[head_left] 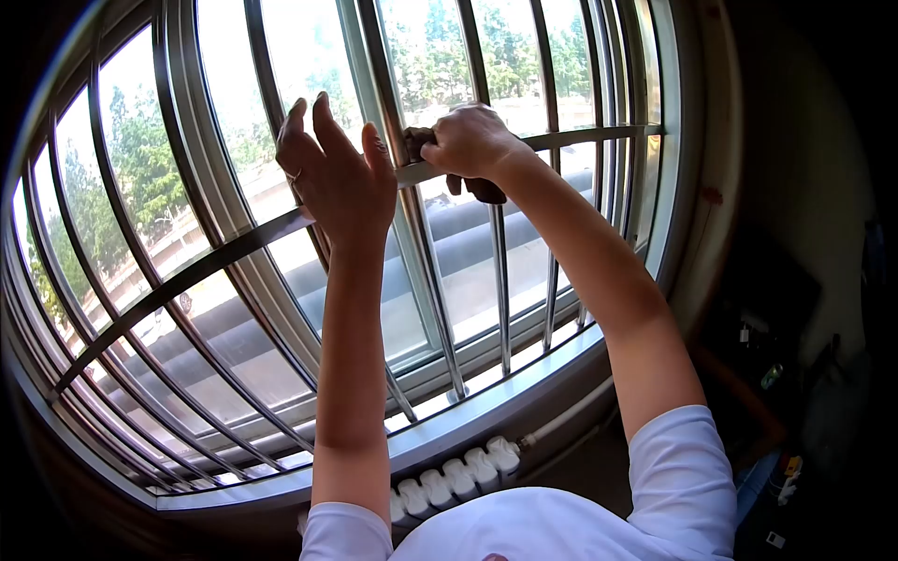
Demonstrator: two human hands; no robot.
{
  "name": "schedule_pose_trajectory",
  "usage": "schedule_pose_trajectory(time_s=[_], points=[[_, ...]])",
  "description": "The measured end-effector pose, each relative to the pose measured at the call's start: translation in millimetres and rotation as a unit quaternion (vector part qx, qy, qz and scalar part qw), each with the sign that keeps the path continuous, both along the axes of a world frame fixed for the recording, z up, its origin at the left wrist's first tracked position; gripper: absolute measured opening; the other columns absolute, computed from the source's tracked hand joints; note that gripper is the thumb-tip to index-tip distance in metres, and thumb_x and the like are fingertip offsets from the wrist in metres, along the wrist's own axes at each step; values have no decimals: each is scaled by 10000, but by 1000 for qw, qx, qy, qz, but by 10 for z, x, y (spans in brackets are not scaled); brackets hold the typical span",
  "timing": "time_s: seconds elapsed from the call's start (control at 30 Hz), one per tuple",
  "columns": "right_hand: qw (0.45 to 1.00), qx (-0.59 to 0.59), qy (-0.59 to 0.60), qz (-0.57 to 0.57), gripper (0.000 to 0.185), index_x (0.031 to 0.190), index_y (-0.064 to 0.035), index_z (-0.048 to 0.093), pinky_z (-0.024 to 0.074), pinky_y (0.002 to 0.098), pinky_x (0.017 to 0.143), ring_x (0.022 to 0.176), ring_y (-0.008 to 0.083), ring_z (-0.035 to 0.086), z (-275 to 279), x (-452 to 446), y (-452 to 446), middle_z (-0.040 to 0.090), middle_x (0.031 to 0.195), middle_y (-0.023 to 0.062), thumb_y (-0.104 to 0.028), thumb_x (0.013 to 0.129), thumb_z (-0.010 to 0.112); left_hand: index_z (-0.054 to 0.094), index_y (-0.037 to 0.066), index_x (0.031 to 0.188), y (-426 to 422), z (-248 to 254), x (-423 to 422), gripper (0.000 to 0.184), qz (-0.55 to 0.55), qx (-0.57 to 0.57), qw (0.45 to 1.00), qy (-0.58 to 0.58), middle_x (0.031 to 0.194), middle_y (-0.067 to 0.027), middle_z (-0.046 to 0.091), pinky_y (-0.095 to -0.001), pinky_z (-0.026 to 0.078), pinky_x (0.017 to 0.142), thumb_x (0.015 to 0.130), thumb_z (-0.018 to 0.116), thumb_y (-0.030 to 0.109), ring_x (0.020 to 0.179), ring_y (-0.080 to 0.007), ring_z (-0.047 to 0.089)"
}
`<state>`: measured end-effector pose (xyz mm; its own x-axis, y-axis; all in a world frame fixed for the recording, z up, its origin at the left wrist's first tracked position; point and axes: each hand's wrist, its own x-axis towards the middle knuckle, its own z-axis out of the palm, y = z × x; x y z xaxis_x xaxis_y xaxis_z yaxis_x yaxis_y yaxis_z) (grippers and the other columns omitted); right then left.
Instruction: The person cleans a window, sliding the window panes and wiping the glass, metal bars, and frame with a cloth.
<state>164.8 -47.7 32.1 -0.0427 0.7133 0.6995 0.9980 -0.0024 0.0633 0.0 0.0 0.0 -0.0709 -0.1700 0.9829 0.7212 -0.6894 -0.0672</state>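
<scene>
Both arms reach up to a window with metal bars (498, 280). My right hand (470, 140) is wrapped round a dark brown cloth (484, 190), pressed against the horizontal crossbar (585, 136) near a vertical bar. Part of the cloth sticks out on the left of the fist and part hangs below it. My left hand (339, 178) is raised beside the crossbar, left of the cloth, with its fingers apart and a ring on one finger. Whether its palm touches the bars cannot be made out.
Behind the bars are sliding window frames (426, 280), with trees (140, 159) outside. A white radiator (458, 481) stands below the sill (486, 397). A curtain edge (716, 187) and dark furniture are at the right.
</scene>
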Motion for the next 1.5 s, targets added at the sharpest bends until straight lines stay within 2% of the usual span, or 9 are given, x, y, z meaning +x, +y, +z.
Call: schedule_pose_trajectory(time_s=[0.2,0.43,0.63,0.83,0.93,1.1,1.23,1.37,1.5], points=[[912,310,-122,239,317,1093,-114,607,469,409,921,1064,256,568,-610,854,-93,587,1158,48,-162,787,673,343,-64,1382,14,163,633,740,-93,-219,971,17,1164,-299,613,-452,517,863,973,418,548,1054,-408,634],[874,463,-39,144,171,959,-79,638,478,413,816,907,291,591,-712,1431,-71,628,969,93,-192,833,660,410,-96,1200,29,62,680,646,13,-313,947,78,813,-244,687,-473,540,701,979,427,511,791,-417,684],[994,1,-28,-110,468,815,-51,743,392,396,967,867,289,655,-33,1243,-132,698,809,143,-460,796,518,404,-89,1138,18,46,727,583,72,-290,952,66,792,-233,687,-462,552,647,960,499,457,730,-402,689],[900,407,-73,140,343,1119,-45,634,427,439,960,1077,333,579,-809,1606,-208,632,1137,119,-214,821,619,408,-75,1122,61,-15,677,536,68,-205,973,86,748,-219,679,-446,544,613,938,569,401,689,-388,682],[892,440,-77,74,383,1242,-54,588,406,426,998,1135,333,543,-1018,1823,-230,562,1257,142,-146,872,561,396,-92,1187,7,-61,667,587,75,-219,968,92,736,-197,682,-436,544,609,925,598,393,707,-373,689],[910,414,6,-1,237,914,-38,690,463,446,842,899,345,601,-766,2113,-151,668,881,147,-224,831,570,377,-100,1286,94,-76,682,658,84,-219,968,83,990,-248,647,-398,564,669,896,645,358,819,-348,692],[981,86,169,-48,418,708,20,669,513,460,781,799,379,647,-210,2248,-275,641,752,221,-375,803,570,425,43,1352,-188,-111,1013,608,139,20,990,-5,1265,-196,453,-488,443,946,864,628,342,1174,-356,464],[945,296,-34,136,268,887,-49,687,498,414,867,939,281,622,-511,2616,-213,677,880,107,-307,851,626,475,81,1328,-359,-63,1781,567,3,0,999,36,1252,-182,477,-492,425,942,890,603,418,1144,-352,470],[899,367,-132,198,201,1020,-100,646,481,391,864,984,266,594,-651,3024,-425,631,1022,56,-201,847,655,429,44,1354,-269,39,2210,672,101,-55,993,1,1247,-191,482,-497,412,928,900,581,516,1094,-373,449]])
